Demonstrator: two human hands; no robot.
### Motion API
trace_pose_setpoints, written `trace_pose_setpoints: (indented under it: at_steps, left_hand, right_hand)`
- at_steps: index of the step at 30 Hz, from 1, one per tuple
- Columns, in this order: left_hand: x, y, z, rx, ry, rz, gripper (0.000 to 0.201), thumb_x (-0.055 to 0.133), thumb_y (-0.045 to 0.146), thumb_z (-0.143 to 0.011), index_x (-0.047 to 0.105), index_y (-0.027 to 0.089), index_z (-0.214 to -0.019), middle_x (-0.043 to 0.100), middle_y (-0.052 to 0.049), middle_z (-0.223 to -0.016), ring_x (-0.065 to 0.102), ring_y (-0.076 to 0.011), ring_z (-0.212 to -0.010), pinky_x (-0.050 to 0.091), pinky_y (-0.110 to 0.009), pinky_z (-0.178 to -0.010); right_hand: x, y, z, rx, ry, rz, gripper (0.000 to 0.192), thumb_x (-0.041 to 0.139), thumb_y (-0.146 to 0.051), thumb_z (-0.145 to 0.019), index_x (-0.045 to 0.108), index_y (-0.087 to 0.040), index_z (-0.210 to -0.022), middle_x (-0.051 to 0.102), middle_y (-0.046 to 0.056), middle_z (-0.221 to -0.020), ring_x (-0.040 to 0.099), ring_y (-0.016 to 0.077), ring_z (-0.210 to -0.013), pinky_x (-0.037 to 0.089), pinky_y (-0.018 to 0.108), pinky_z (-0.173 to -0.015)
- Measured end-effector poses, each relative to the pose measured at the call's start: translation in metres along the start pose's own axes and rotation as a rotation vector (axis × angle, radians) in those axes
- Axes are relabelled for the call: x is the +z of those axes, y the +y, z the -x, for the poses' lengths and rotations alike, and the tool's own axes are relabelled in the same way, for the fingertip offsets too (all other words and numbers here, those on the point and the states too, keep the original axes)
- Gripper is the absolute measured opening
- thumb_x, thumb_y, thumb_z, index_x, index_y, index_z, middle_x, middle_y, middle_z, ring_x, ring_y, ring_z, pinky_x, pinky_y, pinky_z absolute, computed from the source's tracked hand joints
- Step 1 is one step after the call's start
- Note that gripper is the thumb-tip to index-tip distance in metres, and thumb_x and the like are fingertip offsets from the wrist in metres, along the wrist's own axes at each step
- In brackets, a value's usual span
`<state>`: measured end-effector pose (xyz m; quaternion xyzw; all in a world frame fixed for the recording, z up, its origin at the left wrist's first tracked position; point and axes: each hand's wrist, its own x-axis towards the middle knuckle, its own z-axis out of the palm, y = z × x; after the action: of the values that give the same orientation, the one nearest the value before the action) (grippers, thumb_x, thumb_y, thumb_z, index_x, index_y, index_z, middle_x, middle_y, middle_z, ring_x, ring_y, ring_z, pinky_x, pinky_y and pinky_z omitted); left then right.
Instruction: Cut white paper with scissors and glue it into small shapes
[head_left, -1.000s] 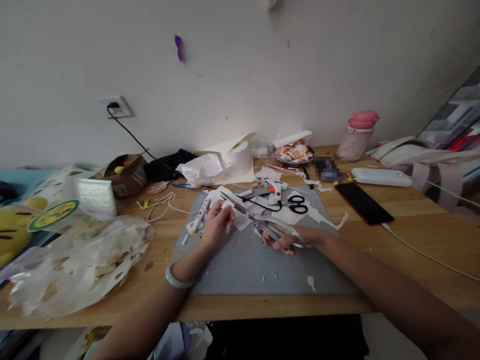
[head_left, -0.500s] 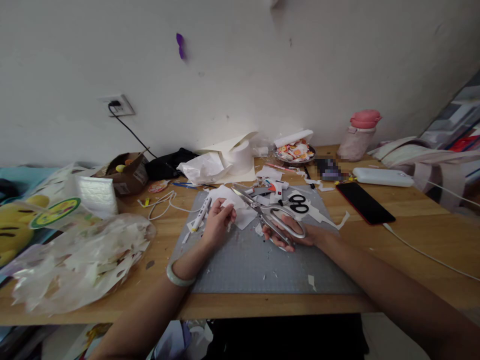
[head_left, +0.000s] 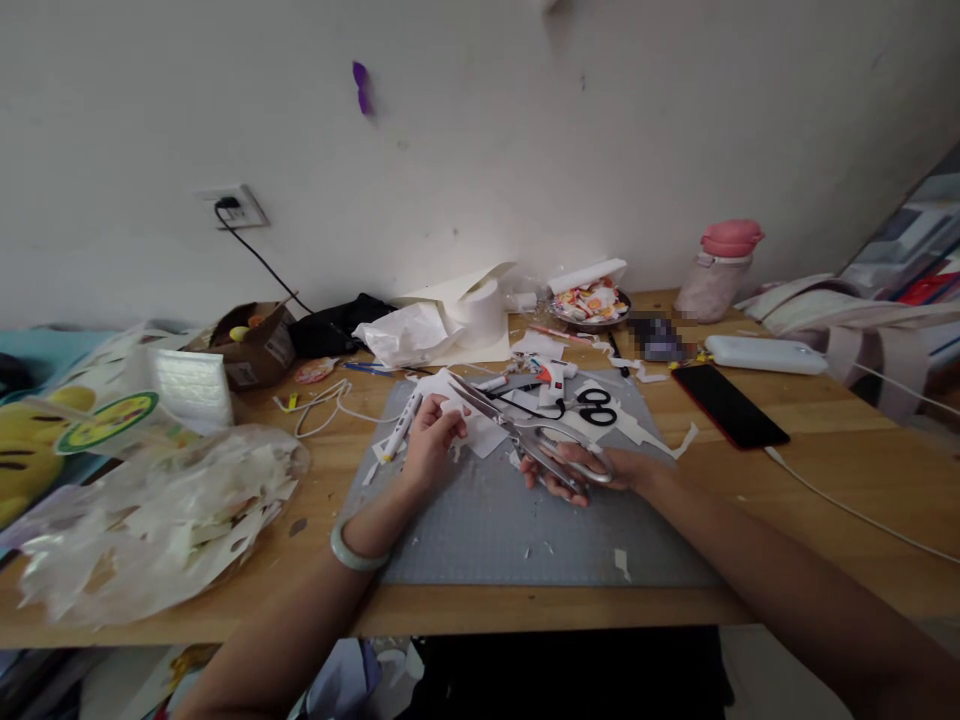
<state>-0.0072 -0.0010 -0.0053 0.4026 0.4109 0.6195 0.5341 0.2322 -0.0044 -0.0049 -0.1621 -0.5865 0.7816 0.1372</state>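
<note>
The white paper piece (head_left: 459, 418) sits over the far edge of the grey cutting mat (head_left: 480, 520), pinched in the left hand (head_left: 429, 442) fingers. The silver scissors (head_left: 525, 432), gripped by the right hand (head_left: 581, 472), meet it with blades parted. A clean cut likely needs the paper taut, fingertips clear beside the blades.
</note>
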Motion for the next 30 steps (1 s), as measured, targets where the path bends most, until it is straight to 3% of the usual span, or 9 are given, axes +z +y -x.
trace_pose_setpoints:
  at_steps: [13, 30]
  left_hand:
    - [0.0003, 0.0004, 0.0005, 0.022, -0.003, -0.137, 0.021, 0.064, 0.034, -0.069, 0.05, 0.019, -0.074, 0.051, 0.005, -0.058, 0.044, -0.0091, -0.049, 0.033, -0.022, -0.051]
    - [-0.0038, -0.003, -0.0022, 0.021, -0.001, -0.144, 0.027, 0.064, 0.04, -0.074, 0.049, 0.019, -0.071, 0.055, 0.004, -0.062, 0.046, -0.0081, -0.049, 0.033, -0.022, -0.05]
  right_hand:
    - [-0.0004, 0.0023, -0.0023, -0.022, -0.019, 0.006, 0.059, 0.052, -0.067, -0.074, 0.055, -0.014, -0.099, 0.055, 0.006, -0.09, 0.042, 0.0031, -0.051, 0.038, 0.014, -0.037]
    - [-0.0009, 0.0045, -0.0021, -0.036, -0.024, 0.002, 0.061, 0.051, -0.066, -0.076, 0.055, -0.013, -0.107, 0.054, 0.008, -0.094, 0.04, 0.0039, -0.054, 0.037, 0.014, -0.038]
